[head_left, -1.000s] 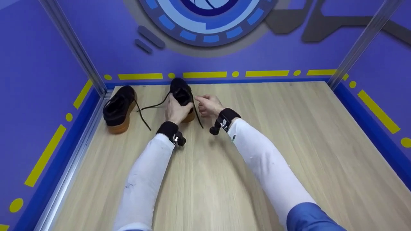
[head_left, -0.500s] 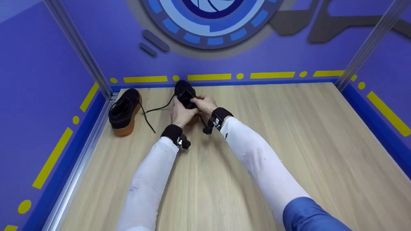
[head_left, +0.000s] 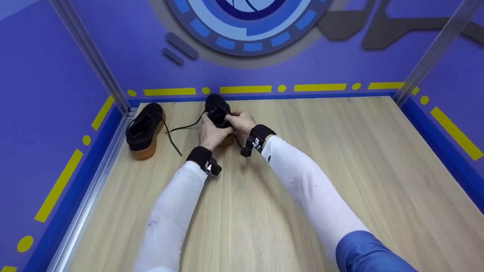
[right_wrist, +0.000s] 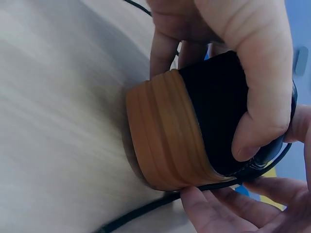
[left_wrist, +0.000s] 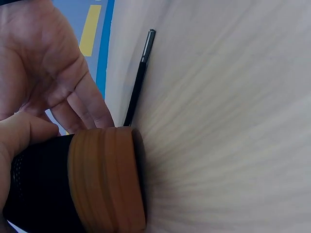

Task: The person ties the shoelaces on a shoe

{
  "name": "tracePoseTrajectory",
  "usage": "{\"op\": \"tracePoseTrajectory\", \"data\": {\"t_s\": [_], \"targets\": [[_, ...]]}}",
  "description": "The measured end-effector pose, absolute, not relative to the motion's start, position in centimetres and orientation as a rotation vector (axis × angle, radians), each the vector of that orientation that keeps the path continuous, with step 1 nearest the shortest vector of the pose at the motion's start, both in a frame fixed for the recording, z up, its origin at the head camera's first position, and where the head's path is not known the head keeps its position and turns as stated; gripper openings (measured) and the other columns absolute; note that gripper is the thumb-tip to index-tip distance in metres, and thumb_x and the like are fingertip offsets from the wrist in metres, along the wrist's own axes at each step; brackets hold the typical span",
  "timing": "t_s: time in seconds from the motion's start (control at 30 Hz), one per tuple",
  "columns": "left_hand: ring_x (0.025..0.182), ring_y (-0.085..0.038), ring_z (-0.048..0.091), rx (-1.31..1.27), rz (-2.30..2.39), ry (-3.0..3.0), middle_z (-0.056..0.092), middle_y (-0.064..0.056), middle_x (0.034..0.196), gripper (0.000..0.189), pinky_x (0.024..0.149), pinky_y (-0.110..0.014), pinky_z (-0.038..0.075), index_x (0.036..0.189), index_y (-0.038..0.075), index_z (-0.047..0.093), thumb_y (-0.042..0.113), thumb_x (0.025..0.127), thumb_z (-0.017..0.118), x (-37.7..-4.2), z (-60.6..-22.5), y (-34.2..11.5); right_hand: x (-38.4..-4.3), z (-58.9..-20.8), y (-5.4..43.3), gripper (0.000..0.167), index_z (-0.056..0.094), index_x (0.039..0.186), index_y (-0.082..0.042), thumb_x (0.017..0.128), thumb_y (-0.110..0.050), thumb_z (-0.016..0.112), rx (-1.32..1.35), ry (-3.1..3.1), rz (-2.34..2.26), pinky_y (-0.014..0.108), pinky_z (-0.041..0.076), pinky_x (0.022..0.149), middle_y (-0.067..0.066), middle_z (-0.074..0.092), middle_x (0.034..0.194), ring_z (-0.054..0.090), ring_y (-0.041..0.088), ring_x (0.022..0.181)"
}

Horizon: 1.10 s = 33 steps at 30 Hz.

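Left hand (head_left: 211, 133) and right hand (head_left: 242, 123) grip a low black, brown-soled shoe (head_left: 216, 102); only the left wrist view shows the shiny tip (left_wrist: 148, 46) of a black cord lace (left_wrist: 136, 91).

Right of the right hand (head_left: 242, 122), a hand could pass over the table (head_left: 340, 158); the wall (head_left: 321, 71) stands just past the held shoe (head_left: 215, 101), and laces (head_left: 187, 127) and another shoe (head_left: 145, 130) obstruct its left.

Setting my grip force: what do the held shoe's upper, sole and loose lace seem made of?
Upper: matte black, perhaps suede or textile; the left wrist view shows a dotted patch, but darkness hides any weave.
Sole: smooth tan, probably rubber, with grooves round the heel.
Lace: dark, likely textile cord, given its supple curve; its tip is glossy, plastic or metal.
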<state>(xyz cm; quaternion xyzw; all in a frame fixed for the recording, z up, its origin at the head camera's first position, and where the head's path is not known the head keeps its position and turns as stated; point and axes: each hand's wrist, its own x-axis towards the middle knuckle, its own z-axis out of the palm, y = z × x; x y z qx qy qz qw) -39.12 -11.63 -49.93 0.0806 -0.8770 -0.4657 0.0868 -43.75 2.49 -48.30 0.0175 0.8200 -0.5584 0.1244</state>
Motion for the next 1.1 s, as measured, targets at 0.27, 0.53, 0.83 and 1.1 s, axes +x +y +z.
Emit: {"op": "tracePoseTrajectory", "data": {"t_s": [0.27, 0.53, 0.83, 1.1], "targets": [[0.132, -0.037, 0.059, 0.222, -1.313, -2.643, 0.055, -0.020, 0.151, 0.112, 0.112, -0.044, 0.048, 0.158, 0.006, 0.030, 0.044, 0.071, 0.090, -38.6, -49.4, -11.6, -43.2, -48.0, 2.8, 0.043, 0.072, 0.126, -0.004, 0.093, -0.030, 0.067, 0.002, 2.347, -1.670, 0.039, 0.062, 0.089, 0.012, 0.073, 0.113, 0.067, 0.018, 0.089], [0.129, -0.037, 0.060, 0.195, -1.289, -2.666, 0.057, -0.021, 0.147, 0.109, 0.110, -0.046, 0.049, 0.155, 0.005, 0.032, 0.042, 0.071, 0.091, -38.0, -49.4, -11.2, -42.8, -48.1, 3.8, 0.044, 0.069, 0.131, -0.004, 0.095, -0.029, 0.067, -0.053, 2.314, -1.647, 0.044, 0.063, 0.086, 0.008, 0.071, 0.098, 0.067, 0.013, 0.071], [0.130, -0.039, 0.059, 0.175, -1.289, -2.684, 0.055, -0.022, 0.149, 0.111, 0.110, -0.048, 0.049, 0.157, 0.003, 0.030, 0.040, 0.072, 0.092, -37.6, -49.6, -10.8, -42.3, -48.2, 4.5, 0.054, 0.060, 0.145, -0.007, 0.097, -0.032, 0.068, 0.007, 2.265, -1.655, 0.051, 0.061, 0.095, 0.018, 0.069, 0.127, 0.073, 0.025, 0.088], [0.133, -0.038, 0.056, 0.137, -1.309, -2.688, 0.052, -0.023, 0.150, 0.110, 0.112, -0.047, 0.048, 0.157, 0.003, 0.030, 0.040, 0.073, 0.091, -36.7, -49.6, -10.3, -41.4, -48.3, 5.3, 0.057, 0.059, 0.144, -0.005, 0.095, -0.031, 0.070, 0.023, 2.257, -1.673, 0.051, 0.062, 0.094, 0.022, 0.070, 0.128, 0.074, 0.028, 0.091]]}}
